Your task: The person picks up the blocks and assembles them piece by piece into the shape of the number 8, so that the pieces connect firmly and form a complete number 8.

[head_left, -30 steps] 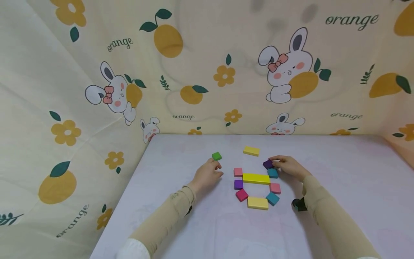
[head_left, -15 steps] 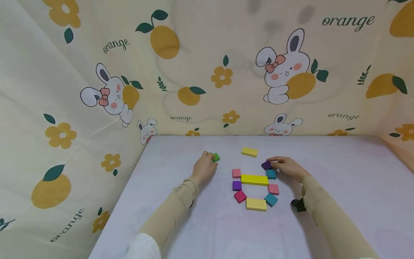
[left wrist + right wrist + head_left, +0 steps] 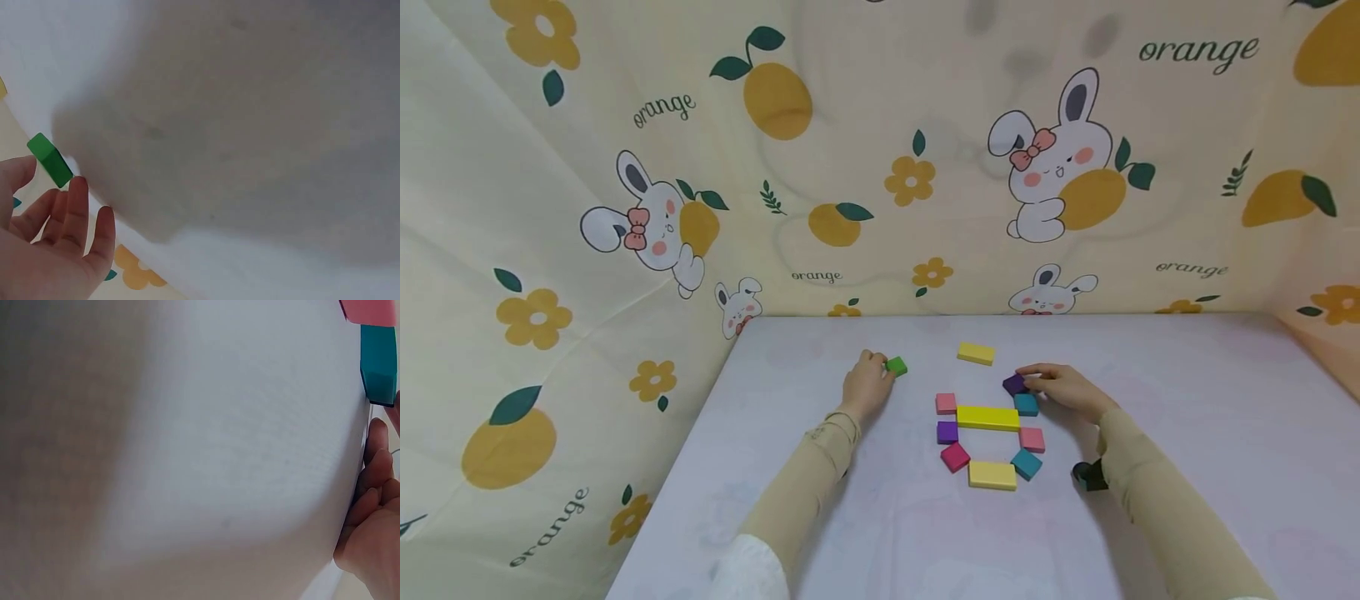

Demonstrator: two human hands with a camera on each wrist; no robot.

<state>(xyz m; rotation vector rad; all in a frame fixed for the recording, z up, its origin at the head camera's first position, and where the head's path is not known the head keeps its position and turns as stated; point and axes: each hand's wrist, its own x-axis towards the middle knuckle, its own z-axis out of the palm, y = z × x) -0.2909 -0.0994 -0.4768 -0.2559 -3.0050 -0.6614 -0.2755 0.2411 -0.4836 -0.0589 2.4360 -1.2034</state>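
Observation:
My left hand [image 3: 867, 388] is at the small green block [image 3: 897, 367], left of the other blocks. In the left wrist view, the thumb and fingertips lie at opposite ends of the green block [image 3: 51, 160], pinching it. My right hand [image 3: 1070, 390] pinches a dark purple block [image 3: 1015, 384] at the upper right of the arrangement, just above a teal block [image 3: 1026, 405]. The right wrist view shows the teal block [image 3: 379, 365] beside the fingers [image 3: 377, 464]; the dark purple block is hidden there.
A long yellow block [image 3: 988, 418] crosses the ring between a pink block [image 3: 946, 404] and the teal one. A purple block [image 3: 947, 432], a crimson block [image 3: 955, 457] and a pale yellow block [image 3: 992, 476] continue it. Another yellow block [image 3: 976, 353] lies farther back.
My left hand has moved forward to the green block and its thumb and fingers have closed about it. The right hand stays at the dark purple block. The head view has shifted slightly.

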